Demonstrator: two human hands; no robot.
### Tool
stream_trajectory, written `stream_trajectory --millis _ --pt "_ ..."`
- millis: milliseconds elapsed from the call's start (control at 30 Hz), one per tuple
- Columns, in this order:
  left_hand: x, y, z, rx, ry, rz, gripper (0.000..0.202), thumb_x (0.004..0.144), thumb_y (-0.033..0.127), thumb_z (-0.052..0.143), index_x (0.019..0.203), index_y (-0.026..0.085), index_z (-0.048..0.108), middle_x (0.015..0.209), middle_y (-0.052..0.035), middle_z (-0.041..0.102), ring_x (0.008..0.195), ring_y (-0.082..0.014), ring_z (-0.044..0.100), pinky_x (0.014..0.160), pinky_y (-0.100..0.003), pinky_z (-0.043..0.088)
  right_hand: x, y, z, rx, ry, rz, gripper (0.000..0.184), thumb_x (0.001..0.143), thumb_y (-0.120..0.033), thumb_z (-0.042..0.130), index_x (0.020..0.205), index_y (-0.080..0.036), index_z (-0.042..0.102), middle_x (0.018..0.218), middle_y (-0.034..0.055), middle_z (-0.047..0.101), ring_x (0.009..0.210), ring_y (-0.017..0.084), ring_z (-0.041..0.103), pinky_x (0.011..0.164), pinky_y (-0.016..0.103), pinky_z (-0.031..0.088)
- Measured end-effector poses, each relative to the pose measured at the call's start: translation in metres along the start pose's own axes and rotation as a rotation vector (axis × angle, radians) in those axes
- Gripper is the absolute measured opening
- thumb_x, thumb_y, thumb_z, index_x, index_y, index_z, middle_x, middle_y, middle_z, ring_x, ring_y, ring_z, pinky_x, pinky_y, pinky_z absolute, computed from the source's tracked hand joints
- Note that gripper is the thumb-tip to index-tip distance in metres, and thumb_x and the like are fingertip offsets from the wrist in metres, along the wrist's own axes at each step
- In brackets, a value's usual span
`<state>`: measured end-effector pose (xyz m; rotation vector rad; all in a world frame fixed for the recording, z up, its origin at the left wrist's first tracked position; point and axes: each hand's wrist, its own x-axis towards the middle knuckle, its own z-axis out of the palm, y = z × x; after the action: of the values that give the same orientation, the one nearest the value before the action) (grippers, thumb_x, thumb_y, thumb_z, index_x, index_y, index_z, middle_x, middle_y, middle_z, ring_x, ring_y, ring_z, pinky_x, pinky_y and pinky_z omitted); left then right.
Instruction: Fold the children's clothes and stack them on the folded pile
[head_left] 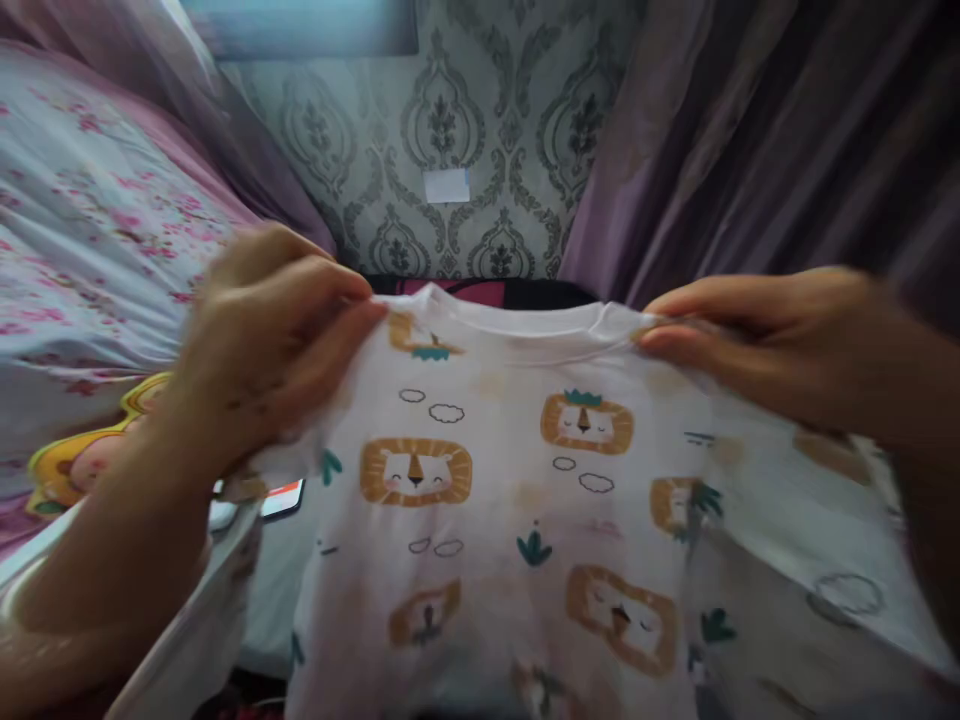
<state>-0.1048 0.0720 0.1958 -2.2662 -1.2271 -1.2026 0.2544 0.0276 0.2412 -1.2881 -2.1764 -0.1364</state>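
Note:
A white long-sleeved baby shirt (487, 490), printed with lion faces, clouds and green leaves, hangs spread out in front of me. My left hand (285, 330) pinches it at the shoulder left of the neckline. On the other side, my right hand (765, 330) grips the opposite shoulder between thumb and fingers. The neckline is at the top, stretched between both hands, and the sleeves droop down on either side. The shirt's lower end runs out of the bottom of the view. Both hands are slightly blurred.
Behind the left forearm lie a phone (283, 498) and a yellow cartoon-shaped item (79, 460). Floral fabric (112, 220) hangs at left and purple curtains (750, 130) at right. Patterned wallpaper (510, 120) with a white plate (447, 186) is behind.

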Motion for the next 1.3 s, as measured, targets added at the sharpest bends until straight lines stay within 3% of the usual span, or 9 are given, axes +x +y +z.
stream_trajectory --millis 33,100,233,333,400,600,867,1133,1300 --pt "0.004 -0.005 0.009 0.009 -0.062 0.055 0.02 0.086 0.043 0.055 0.089 0.027 0.067 0.087 -0.0002 0.057 0.085 -0.0186 0.057 0.081 -0.036 0.047 0.005 0.01 0.013 0.067 -0.12 0.035 0.037 0.084 -0.063 0.056 0.092 -0.03 0.071 0.062 -0.0026 0.065 0.052 0.013 0.055 0.044 0.027 0.037" --pt "0.003 -0.022 0.046 -0.059 -0.285 0.05 0.027 0.087 0.042 0.051 0.082 0.021 0.068 0.081 -0.0025 0.058 0.078 -0.0168 0.056 0.073 -0.032 0.047 0.01 0.034 0.048 0.17 -0.327 0.079 0.039 0.087 -0.059 0.053 0.097 -0.026 0.071 0.076 -0.0009 0.07 0.064 0.016 0.061 0.053 0.027 0.044" --pt "-0.03 -0.061 0.157 -0.259 -0.652 -0.13 0.029 0.085 0.04 0.05 0.08 0.017 0.068 0.076 -0.0031 0.062 0.071 -0.0149 0.057 0.063 -0.025 0.043 0.0 0.087 0.141 0.163 -0.513 0.117 0.036 0.091 -0.051 0.049 0.101 -0.024 0.071 0.093 0.0015 0.073 0.082 0.019 0.065 0.069 0.026 0.046" --pt "-0.061 -0.076 0.223 -0.191 -0.707 -0.244 0.027 0.087 0.035 0.047 0.084 0.018 0.067 0.082 -0.0051 0.066 0.077 -0.0173 0.059 0.068 -0.026 0.041 -0.015 0.114 0.198 -0.032 -0.557 0.182 0.032 0.095 -0.046 0.045 0.108 -0.027 0.067 0.099 0.0032 0.072 0.089 0.02 0.066 0.073 0.027 0.045" --pt "-0.073 -0.079 0.25 -0.118 -0.708 -0.241 0.026 0.089 0.034 0.045 0.087 0.019 0.066 0.089 -0.0068 0.067 0.085 -0.0198 0.059 0.073 -0.029 0.04 -0.023 0.124 0.221 -0.14 -0.576 0.17 0.031 0.098 -0.043 0.04 0.11 -0.027 0.064 0.105 0.0042 0.071 0.094 0.021 0.065 0.075 0.028 0.044" --pt "-0.078 -0.084 0.279 0.014 -0.692 -0.111 0.032 0.096 0.034 0.034 0.097 0.019 0.062 0.101 -0.0103 0.065 0.096 -0.024 0.056 0.082 -0.036 0.036 -0.021 0.141 0.251 -0.287 -0.625 0.197 0.033 0.101 -0.043 0.032 0.113 -0.026 0.059 0.113 0.0063 0.067 0.099 0.021 0.064 0.075 0.028 0.041" --pt "-0.061 -0.106 0.311 0.103 -0.705 -0.091 0.033 0.098 0.034 0.031 0.1 0.019 0.06 0.104 -0.0113 0.064 0.097 -0.0245 0.055 0.081 -0.036 0.034 0.005 0.178 0.281 -0.295 -0.62 0.18 0.035 0.101 -0.044 0.031 0.115 -0.025 0.057 0.115 0.0065 0.067 0.099 0.024 0.064 0.075 0.031 0.041" --pt "-0.028 -0.121 0.344 0.115 -0.651 -0.186 0.031 0.097 0.035 0.034 0.101 0.019 0.061 0.106 -0.0127 0.064 0.103 -0.0264 0.055 0.085 -0.038 0.034 0.04 0.203 0.293 -0.305 -0.579 0.198 0.034 0.101 -0.042 0.032 0.116 -0.026 0.057 0.115 0.0079 0.066 0.1 0.024 0.063 0.079 0.032 0.041" --pt "-0.021 -0.127 0.355 0.033 -0.716 -0.294 0.025 0.092 0.031 0.042 0.099 0.02 0.063 0.107 -0.0107 0.066 0.104 -0.0261 0.057 0.087 -0.038 0.035 0.049 0.21 0.31 -0.244 -0.533 0.309 0.035 0.098 -0.038 0.038 0.117 -0.02 0.061 0.118 0.0125 0.063 0.108 0.025 0.057 0.085 0.032 0.041"
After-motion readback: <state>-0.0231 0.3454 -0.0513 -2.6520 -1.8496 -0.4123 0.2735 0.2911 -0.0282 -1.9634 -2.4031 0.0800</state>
